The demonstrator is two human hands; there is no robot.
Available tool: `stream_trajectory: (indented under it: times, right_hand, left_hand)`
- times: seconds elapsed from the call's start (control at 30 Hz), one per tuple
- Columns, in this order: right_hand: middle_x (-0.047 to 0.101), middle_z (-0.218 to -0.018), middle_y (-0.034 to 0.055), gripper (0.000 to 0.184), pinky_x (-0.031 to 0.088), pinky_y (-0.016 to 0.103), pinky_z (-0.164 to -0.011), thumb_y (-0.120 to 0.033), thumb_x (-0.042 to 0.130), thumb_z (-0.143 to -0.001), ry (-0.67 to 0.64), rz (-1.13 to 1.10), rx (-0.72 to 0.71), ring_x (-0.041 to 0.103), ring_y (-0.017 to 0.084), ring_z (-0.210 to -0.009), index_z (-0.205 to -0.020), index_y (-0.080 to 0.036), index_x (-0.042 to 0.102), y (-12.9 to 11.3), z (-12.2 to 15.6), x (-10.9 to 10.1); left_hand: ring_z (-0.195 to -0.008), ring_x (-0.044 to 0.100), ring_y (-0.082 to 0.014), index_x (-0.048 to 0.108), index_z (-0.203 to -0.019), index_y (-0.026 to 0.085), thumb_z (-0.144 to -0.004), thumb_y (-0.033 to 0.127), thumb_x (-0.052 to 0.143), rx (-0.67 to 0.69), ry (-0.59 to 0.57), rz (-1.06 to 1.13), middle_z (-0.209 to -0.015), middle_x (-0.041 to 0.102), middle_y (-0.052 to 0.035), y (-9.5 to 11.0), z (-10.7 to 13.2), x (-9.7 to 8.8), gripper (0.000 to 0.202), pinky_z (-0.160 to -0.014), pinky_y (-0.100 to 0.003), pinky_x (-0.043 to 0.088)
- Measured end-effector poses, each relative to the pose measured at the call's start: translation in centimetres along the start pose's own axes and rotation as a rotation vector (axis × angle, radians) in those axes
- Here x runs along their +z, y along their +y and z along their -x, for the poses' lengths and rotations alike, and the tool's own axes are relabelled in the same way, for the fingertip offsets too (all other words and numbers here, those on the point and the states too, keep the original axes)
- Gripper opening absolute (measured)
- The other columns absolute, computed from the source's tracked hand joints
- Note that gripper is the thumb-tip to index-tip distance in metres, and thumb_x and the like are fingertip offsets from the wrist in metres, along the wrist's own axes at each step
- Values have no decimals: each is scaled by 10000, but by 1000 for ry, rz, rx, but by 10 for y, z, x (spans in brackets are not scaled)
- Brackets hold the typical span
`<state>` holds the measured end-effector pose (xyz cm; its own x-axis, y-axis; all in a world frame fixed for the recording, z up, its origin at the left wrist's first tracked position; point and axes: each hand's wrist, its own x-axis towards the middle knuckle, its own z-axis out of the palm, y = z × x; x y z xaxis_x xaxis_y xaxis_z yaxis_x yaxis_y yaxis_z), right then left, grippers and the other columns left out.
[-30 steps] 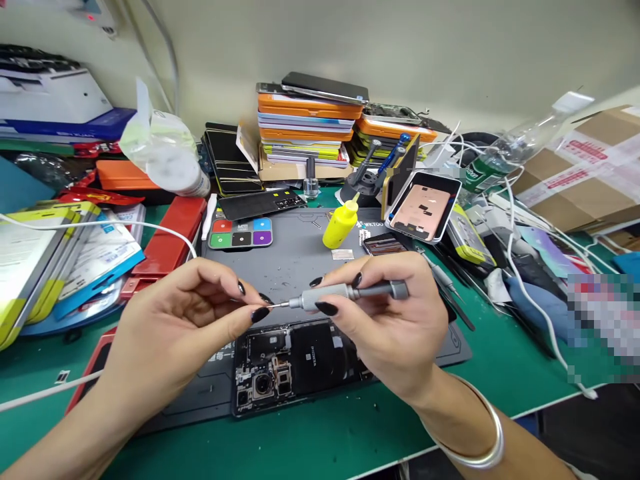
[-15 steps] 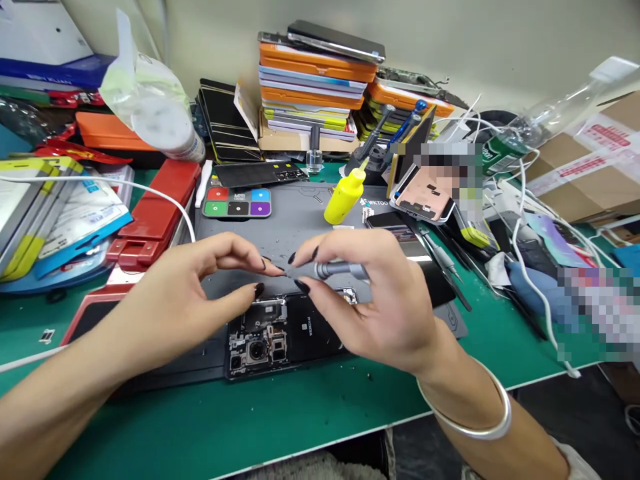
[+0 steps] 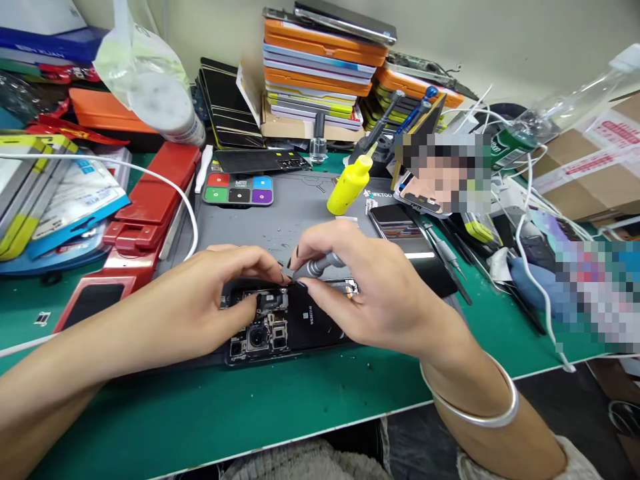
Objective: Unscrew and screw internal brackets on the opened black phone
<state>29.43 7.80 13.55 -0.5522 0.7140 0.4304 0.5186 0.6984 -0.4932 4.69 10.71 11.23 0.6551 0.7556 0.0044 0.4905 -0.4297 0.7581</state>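
An opened phone (image 3: pixel 303 323), its cameras and black battery exposed, lies between my hands on a grey mat (image 3: pixel 295 193). My right hand (image 3: pixel 373 287) grips a grey screwdriver (image 3: pixel 330 262) in thumb and fingers, its tip end pointing left at the phone's far edge. My left hand (image 3: pixel 210 293) rests over the phone's left end, thumb on the parts above the cameras. Its index fingertip reaches the screwdriver's tip end, apart from the thumb. Whether a screw sits on the tip is too small to tell.
Beyond my hands stand a yellow bottle (image 3: pixel 350 185) and a coloured sorting tray (image 3: pixel 239 193). A red clamp-like tool (image 3: pixel 150 207) lies left, under a white cable (image 3: pixel 165 179). Phone parts, tweezers (image 3: pixel 445 250) and boxes crowd the right. Stacked cases (image 3: pixel 320 67) line the wall.
Both hands have come down from above the phone to its far edge, bringing the screwdriver with them. My left thumb now rests on the phone. The screwdriver is tilted more steeply.
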Motion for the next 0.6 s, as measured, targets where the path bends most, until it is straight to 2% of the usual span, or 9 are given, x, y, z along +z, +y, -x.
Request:
stream_trajectory:
  times: [0.1,0.2,0.27,0.33,0.37,0.4,0.43,0.5,0.6]
  right_hand:
    - [772,-1099,9,243,572,253,-838,-63,584,-1003,-34,-34,0,743,138,-975,-1185,-220,554,0,0,-1]
    - [764,-1130,10,272,567,244,-871,-34,552,-997,-120,-95,1,734,127,-997,-1194,-220,539,0,-5,-2]
    - [761,-1069,-2,231,538,248,-787,-54,562,-1007,-159,-54,3,724,128,-923,-1171,-216,548,0,-13,0]
    - [757,-961,-7,70,424,285,-643,-189,587,-1075,-136,107,-4,700,152,-815,-1141,-212,580,-1,-22,1]
    - [758,-933,1,90,353,307,-608,-293,570,-1116,-119,186,-19,689,167,-790,-1129,-209,599,-1,-26,2]
    - [765,-936,14,207,305,325,-600,-380,510,-1152,-113,230,-34,683,177,-786,-1132,-202,614,-2,-29,3]
    - [769,-943,22,310,285,334,-602,-429,425,-1179,-120,231,-49,678,177,-777,-1147,-194,625,-2,-31,3]
    - [758,-895,15,440,288,333,-599,-425,277,-1201,-145,190,-66,646,159,-704,-1166,-177,639,-3,-32,3]
    - [728,-798,14,468,279,332,-581,-398,273,-1187,-96,288,-65,600,158,-624,-1091,-164,667,-3,-30,2]
  left_hand:
    - [-1124,811,-191,760,-1153,340,-919,294,477,25,9,-96,-1176,850,46,-2,2,1,370,-979,-342,654]
    - [-1122,797,-172,745,-1172,360,-949,317,464,44,15,-156,-1198,841,75,-3,3,0,361,-981,-317,617]
    - [-1093,793,-169,731,-1179,354,-959,334,461,60,32,-208,-1187,837,81,-4,3,-6,349,-924,-290,594]
    - [-931,778,-168,712,-1179,327,-968,360,470,53,92,-288,-1133,826,61,-9,4,-17,322,-783,-282,551]
    - [-820,738,-166,701,-1177,311,-971,374,481,39,136,-342,-1074,811,47,-13,4,-24,307,-712,-290,508]
    - [-684,649,-155,686,-1185,293,-982,385,483,15,195,-404,-1004,782,34,-18,5,-32,301,-645,-306,435]
    - [-624,569,-158,684,-1171,279,-982,389,490,-4,248,-471,-908,738,27,-23,5,-39,292,-641,-322,380]
    - [-702,582,-196,692,-1114,254,-984,370,479,-16,264,-571,-878,718,-5,-35,6,-52,275,-702,-347,361]
    - [-917,676,-243,726,-1037,250,-953,292,464,0,166,-640,-997,789,-37,-50,5,-63,278,-835,-381,412]
